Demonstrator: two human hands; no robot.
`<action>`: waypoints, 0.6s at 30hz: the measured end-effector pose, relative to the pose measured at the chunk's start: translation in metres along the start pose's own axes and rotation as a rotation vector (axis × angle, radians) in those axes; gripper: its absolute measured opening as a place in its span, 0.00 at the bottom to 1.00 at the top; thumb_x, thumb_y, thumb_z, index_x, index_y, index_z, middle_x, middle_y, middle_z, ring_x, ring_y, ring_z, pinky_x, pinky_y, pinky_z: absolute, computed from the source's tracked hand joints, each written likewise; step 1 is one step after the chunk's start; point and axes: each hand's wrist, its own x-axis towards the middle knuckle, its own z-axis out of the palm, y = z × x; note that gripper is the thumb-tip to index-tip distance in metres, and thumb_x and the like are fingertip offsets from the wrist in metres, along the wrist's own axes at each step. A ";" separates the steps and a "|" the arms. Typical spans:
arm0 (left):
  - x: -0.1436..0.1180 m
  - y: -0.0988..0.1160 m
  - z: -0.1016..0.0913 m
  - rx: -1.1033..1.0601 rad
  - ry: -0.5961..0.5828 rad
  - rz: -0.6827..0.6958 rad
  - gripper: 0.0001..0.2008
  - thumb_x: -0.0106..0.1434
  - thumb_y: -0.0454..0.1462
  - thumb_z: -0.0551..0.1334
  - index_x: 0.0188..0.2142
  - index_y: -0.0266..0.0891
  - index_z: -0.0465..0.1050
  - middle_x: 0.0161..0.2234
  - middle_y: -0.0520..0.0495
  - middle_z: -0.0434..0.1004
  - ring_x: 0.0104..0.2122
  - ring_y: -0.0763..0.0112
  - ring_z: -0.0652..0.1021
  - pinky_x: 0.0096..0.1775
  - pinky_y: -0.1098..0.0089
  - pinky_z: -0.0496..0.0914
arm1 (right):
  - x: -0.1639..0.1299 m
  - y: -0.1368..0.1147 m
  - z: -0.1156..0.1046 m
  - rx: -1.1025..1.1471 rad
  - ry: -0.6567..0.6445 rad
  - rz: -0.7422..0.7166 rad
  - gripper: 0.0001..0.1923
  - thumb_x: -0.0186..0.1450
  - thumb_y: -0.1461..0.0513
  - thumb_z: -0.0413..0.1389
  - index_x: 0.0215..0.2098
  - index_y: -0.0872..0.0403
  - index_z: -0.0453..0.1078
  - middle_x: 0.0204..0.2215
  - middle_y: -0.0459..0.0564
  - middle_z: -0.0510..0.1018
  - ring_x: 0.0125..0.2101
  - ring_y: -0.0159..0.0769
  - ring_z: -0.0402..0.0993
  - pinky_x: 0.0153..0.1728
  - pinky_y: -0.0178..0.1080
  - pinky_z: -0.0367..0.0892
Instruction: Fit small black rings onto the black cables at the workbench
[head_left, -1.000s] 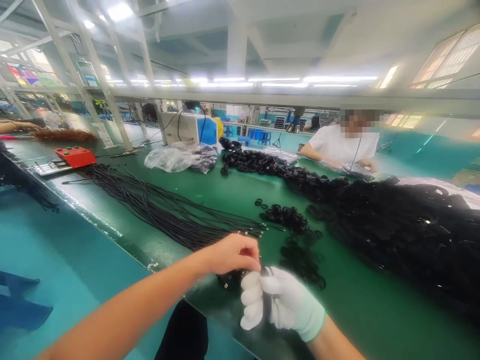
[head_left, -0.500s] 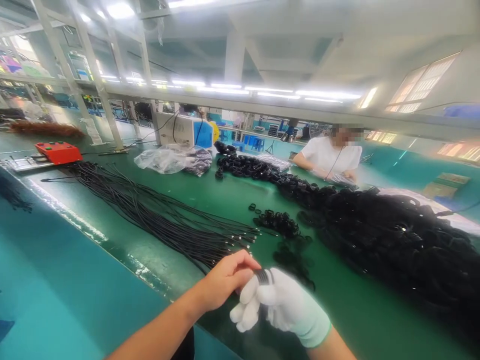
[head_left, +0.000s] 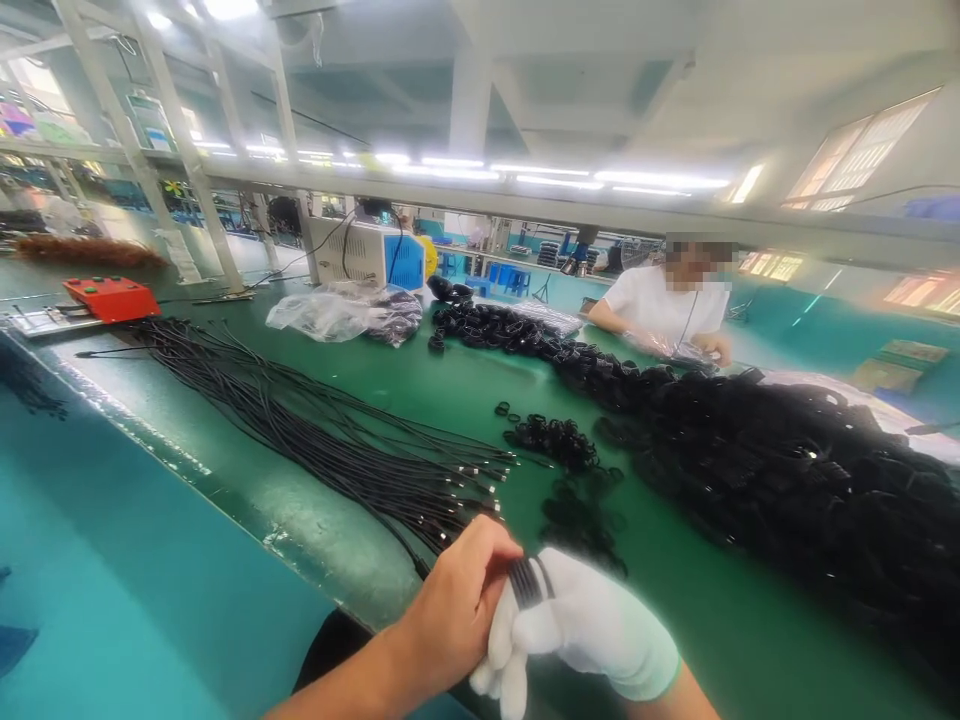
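Observation:
My right hand (head_left: 592, 625), in a white glove with a greenish cuff, is curled at the bottom centre. Several thin black bands (head_left: 528, 582) sit side by side around its index finger, and its thumb presses beside them. My left hand (head_left: 457, 590) is bare and closed against the gloved fingers, its fingertips at the edge of the bands. What it pinches is hidden. Just beyond it lies a bundle of black cables (head_left: 322, 440) with small metal-tipped ends. A small pile of black rings (head_left: 555, 443) lies on the green tabletop (head_left: 457, 385), past my hands.
A large heap of coiled black cables (head_left: 780, 470) covers the right side. A red control box (head_left: 112, 298) stands at the far left. Clear plastic bags (head_left: 322, 312) lie before a white and blue machine (head_left: 360, 255). A person in a white shirt (head_left: 660, 305) works opposite.
Both hands have moved slightly down and nearer to me. My left hand has turned so that its back shows more, and its fingers have closed in against the gloved hand.

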 end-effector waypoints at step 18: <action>0.007 0.049 -0.043 0.168 -0.045 0.392 0.12 0.62 0.30 0.53 0.39 0.34 0.74 0.35 0.41 0.76 0.36 0.70 0.76 0.40 0.73 0.71 | 0.021 -0.046 0.044 -0.453 0.122 0.086 0.15 0.57 0.53 0.57 0.27 0.58 0.75 0.21 0.51 0.77 0.26 0.37 0.75 0.31 0.40 0.71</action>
